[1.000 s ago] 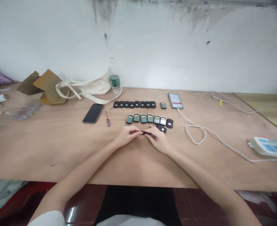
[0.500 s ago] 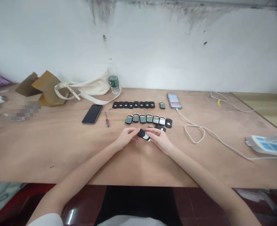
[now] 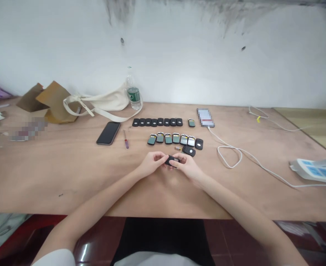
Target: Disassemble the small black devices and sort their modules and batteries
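Observation:
Both hands hold a small black key-fob-shaped device (image 3: 168,160) above the front half of the table. My left hand (image 3: 151,162) pinches its left end between thumb and fingers. My right hand (image 3: 189,167) grips the right end, its thumb lying across the top; part of the device is hidden by the fingers. Just beyond the right hand lie another black fob-shaped device (image 3: 189,150) and a tiny silver-and-yellow piece (image 3: 178,148). Behind them runs a row of opened devices (image 3: 168,139) with grey-green faces, ending at a black one (image 3: 198,143).
A second row of black devices (image 3: 160,121) lies farther back, with one opened device (image 3: 191,122) to its right. A screwdriver (image 3: 126,142) and black phone (image 3: 109,133) lie left. A charging phone (image 3: 205,117) trails a white cable (image 3: 251,159). A bottle (image 3: 134,94) stands near the wall.
The held device has been turned, so its pale part hardly shows now. My hands have drawn closer together around it. The black device and tiny piece beyond my right hand are less covered.

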{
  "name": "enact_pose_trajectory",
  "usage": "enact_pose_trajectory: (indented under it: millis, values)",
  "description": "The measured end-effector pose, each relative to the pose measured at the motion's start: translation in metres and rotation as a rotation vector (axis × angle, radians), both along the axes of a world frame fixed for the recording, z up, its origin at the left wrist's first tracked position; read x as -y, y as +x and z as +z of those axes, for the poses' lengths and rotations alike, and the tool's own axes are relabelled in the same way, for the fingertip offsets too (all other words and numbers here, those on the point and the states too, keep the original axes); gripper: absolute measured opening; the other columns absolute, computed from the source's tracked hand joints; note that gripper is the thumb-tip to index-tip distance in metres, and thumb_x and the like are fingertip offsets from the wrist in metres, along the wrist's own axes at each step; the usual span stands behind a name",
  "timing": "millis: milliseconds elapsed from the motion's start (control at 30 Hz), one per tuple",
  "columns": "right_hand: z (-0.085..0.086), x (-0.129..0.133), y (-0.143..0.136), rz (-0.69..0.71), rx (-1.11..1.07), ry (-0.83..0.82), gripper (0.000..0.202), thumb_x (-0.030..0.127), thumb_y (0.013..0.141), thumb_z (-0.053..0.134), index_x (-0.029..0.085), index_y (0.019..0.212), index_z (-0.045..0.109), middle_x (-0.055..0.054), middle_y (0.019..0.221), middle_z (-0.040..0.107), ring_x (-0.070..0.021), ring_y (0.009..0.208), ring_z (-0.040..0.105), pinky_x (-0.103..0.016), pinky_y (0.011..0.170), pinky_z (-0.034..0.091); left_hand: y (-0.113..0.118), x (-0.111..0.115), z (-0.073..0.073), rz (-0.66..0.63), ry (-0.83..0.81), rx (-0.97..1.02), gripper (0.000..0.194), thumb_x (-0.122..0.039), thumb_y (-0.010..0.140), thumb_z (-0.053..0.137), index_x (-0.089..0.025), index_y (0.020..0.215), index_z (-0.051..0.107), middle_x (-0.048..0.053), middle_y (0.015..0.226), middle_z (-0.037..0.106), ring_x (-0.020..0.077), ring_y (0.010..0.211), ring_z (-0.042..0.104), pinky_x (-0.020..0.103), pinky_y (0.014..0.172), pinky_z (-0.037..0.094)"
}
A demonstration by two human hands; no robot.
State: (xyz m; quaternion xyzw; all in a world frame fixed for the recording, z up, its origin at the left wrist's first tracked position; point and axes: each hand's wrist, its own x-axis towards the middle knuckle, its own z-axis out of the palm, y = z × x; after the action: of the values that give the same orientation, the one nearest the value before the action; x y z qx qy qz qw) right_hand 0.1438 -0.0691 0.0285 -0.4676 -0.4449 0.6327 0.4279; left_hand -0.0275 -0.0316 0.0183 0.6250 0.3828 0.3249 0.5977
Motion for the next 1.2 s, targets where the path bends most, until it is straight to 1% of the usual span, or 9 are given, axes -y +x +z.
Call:
enact_pose_trajectory:
  millis: [133, 300, 400, 600, 700, 800, 967, 1100, 1200]
  values:
    - [-0.004, 0.000, 0.001, 0.004, 0.007, 0.009, 0.032, 0.042, 0.065, 0.076, 0.018, 0.080, 0.063, 0.000, 0.072, 0.067, -0.0133, 0.062, 0.061, -0.030, 0.068, 0.049, 0.001, 0.001, 0.001, 0.008, 0.000, 0.001, 0.034, -0.046, 0.078, 0.062, -0.012, 0.073, 0.065, 0.003, 0.065, 0.067, 0.0129, 0.058, 0.059, 0.023, 0.059, 0.047]
    - [-0.002, -0.001, 0.003, 0.016, 0.070, 0.018, 0.032, 0.044, 0.063, 0.076, 0.016, 0.073, 0.064, -0.001, 0.067, 0.066, -0.0138, 0.062, 0.061, -0.028, 0.066, 0.048, 0.001, 0.004, -0.004, 0.014, 0.030, -0.006, 0.033, -0.045, 0.078, 0.062, -0.012, 0.075, 0.064, 0.003, 0.068, 0.066, 0.0124, 0.059, 0.058, 0.023, 0.058, 0.046]
    - [-0.003, -0.004, 0.005, 0.027, 0.053, 0.008, 0.032, 0.043, 0.062, 0.077, 0.016, 0.073, 0.066, -0.001, 0.066, 0.067, -0.0140, 0.061, 0.061, -0.029, 0.066, 0.048, 0.002, 0.004, -0.006, 0.028, 0.056, -0.026, 0.033, -0.045, 0.081, 0.059, -0.013, 0.075, 0.063, 0.003, 0.067, 0.066, 0.0118, 0.060, 0.056, 0.022, 0.058, 0.044]
    - [-0.009, -0.006, 0.005, 0.030, -0.014, -0.006, 0.030, 0.041, 0.063, 0.077, 0.015, 0.075, 0.068, -0.002, 0.069, 0.068, -0.0134, 0.061, 0.062, -0.029, 0.065, 0.049, 0.002, 0.004, -0.007, 0.034, 0.068, -0.036, 0.035, -0.047, 0.082, 0.057, -0.013, 0.076, 0.062, 0.002, 0.065, 0.063, 0.0114, 0.059, 0.054, 0.022, 0.057, 0.043]
    - [-0.008, -0.005, 0.006, 0.039, -0.035, -0.001, 0.029, 0.039, 0.062, 0.078, 0.015, 0.076, 0.068, -0.001, 0.070, 0.068, -0.0134, 0.061, 0.062, -0.029, 0.066, 0.050, 0.002, 0.003, -0.007, 0.052, 0.081, -0.036, 0.035, -0.047, 0.081, 0.058, -0.012, 0.074, 0.061, 0.001, 0.065, 0.061, 0.0103, 0.057, 0.053, 0.021, 0.056, 0.042]
    - [-0.003, -0.004, 0.008, 0.048, -0.090, -0.036, 0.028, 0.037, 0.061, 0.079, 0.016, 0.078, 0.070, -0.002, 0.075, 0.069, -0.0144, 0.068, 0.064, -0.032, 0.073, 0.053, 0.001, 0.001, -0.008, 0.070, 0.096, -0.029, 0.036, -0.048, 0.080, 0.059, -0.013, 0.072, 0.059, 0.000, 0.062, 0.059, 0.0096, 0.056, 0.051, 0.021, 0.054, 0.041]
    - [0.001, -0.006, 0.012, 0.106, -0.205, -0.098, 0.032, 0.034, 0.059, 0.081, 0.017, 0.084, 0.072, -0.005, 0.088, 0.071, -0.0184, 0.085, 0.066, -0.037, 0.085, 0.053, 0.001, -0.003, -0.005, 0.107, 0.073, -0.012, 0.041, -0.054, 0.075, 0.061, -0.013, 0.070, 0.060, 0.000, 0.059, 0.058, 0.0096, 0.053, 0.050, 0.021, 0.052, 0.041]
    - [-0.001, -0.007, 0.013, 0.081, -0.247, -0.126, 0.038, 0.031, 0.058, 0.082, 0.017, 0.091, 0.071, -0.007, 0.095, 0.071, -0.0203, 0.090, 0.066, -0.040, 0.085, 0.054, 0.001, -0.003, -0.005, 0.116, 0.062, -0.004, 0.043, -0.057, 0.073, 0.062, -0.014, 0.070, 0.060, 0.000, 0.061, 0.061, 0.0101, 0.054, 0.052, 0.022, 0.053, 0.044]
    - [-0.001, -0.007, 0.013, 0.108, -0.273, -0.140, 0.039, 0.031, 0.059, 0.082, 0.016, 0.094, 0.070, -0.008, 0.097, 0.070, -0.0210, 0.091, 0.066, -0.040, 0.085, 0.055, 0.002, -0.003, -0.005, 0.107, 0.055, 0.002, 0.042, -0.055, 0.073, 0.062, -0.013, 0.070, 0.061, 0.001, 0.063, 0.062, 0.0106, 0.055, 0.053, 0.022, 0.055, 0.044]
